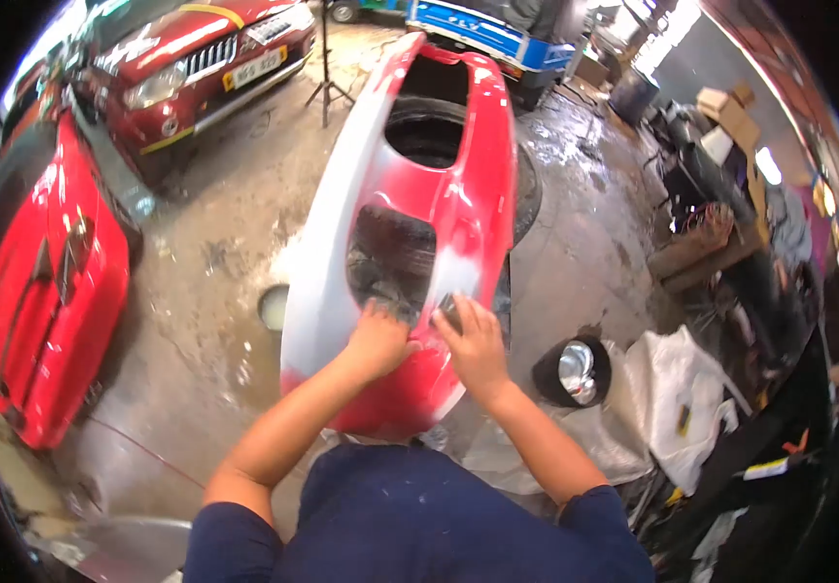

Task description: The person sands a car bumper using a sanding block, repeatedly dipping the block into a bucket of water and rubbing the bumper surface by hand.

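A car bumper (485, 185), glossy red with patches of whitish grey, lies lengthwise in front of me, propped on tyres that show through its openings. My left hand (380, 342) rests at the near edge of the lower opening, its fingers curled over the rim. Under the fingers of my right hand (479, 348) is a small dark piece of sandpaper (449, 311), pressed on the strip right of that opening. Part of it is hidden by the fingers. Around it the paint looks dull and pale.
Another red bumper (74, 282) stands at left, near a parked red vehicle (201, 68). A black bucket (546, 374) with a shiny inside is at right beside white plastic sheeting (677, 389). A round container (272, 307) sits left of the bumper. A tripod stand (326, 92) is farther off.
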`<state>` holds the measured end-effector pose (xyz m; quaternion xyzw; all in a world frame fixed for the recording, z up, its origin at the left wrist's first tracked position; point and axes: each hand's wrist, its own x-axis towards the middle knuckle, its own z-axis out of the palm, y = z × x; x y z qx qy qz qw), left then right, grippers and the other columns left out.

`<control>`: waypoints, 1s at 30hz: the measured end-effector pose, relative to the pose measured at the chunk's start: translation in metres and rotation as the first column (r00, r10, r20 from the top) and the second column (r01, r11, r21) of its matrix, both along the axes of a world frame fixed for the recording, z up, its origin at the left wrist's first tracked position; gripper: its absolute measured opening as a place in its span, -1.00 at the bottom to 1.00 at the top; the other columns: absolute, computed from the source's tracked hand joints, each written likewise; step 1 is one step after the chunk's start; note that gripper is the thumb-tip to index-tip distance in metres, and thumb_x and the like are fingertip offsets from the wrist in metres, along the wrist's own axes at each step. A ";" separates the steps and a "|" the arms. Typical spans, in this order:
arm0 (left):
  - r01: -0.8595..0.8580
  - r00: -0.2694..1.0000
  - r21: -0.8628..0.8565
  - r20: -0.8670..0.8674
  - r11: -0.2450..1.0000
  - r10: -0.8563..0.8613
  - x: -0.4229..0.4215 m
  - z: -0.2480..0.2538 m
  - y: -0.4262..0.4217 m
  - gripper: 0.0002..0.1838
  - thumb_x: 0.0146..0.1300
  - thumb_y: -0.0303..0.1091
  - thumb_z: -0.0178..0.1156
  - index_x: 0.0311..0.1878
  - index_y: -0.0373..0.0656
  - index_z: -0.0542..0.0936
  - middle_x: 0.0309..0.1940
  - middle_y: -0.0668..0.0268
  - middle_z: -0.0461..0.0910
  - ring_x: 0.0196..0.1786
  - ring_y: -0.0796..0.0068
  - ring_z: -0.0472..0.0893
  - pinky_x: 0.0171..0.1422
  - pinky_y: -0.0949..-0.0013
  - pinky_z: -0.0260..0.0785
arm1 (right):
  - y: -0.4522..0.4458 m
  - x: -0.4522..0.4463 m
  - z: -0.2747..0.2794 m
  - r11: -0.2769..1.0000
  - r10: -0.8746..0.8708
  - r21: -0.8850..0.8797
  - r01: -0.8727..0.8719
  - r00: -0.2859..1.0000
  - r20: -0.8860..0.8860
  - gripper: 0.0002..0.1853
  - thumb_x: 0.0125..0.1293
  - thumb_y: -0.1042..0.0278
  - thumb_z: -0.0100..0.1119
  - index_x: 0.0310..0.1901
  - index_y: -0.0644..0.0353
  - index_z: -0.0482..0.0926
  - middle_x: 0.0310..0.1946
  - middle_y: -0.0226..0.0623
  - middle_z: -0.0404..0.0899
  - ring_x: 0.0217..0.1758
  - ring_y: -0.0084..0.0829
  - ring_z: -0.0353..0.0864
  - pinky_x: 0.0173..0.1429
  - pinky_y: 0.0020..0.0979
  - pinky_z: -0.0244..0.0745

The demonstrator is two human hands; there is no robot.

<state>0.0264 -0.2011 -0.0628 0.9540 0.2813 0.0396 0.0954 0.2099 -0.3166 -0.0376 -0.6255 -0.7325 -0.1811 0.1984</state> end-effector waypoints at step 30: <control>0.325 0.942 -0.050 0.102 0.944 -0.319 -0.018 -0.026 0.028 -0.86 0.23 -0.24 0.32 -0.31 0.01 0.83 -0.33 0.34 0.81 -0.16 0.30 0.80 -0.11 0.19 0.51 | 0.120 -0.074 0.075 0.846 0.172 -0.359 0.393 0.436 0.883 -0.59 0.28 0.29 0.22 0.13 0.20 0.71 0.34 -0.02 0.52 0.36 0.00 0.49 0.28 0.16 0.48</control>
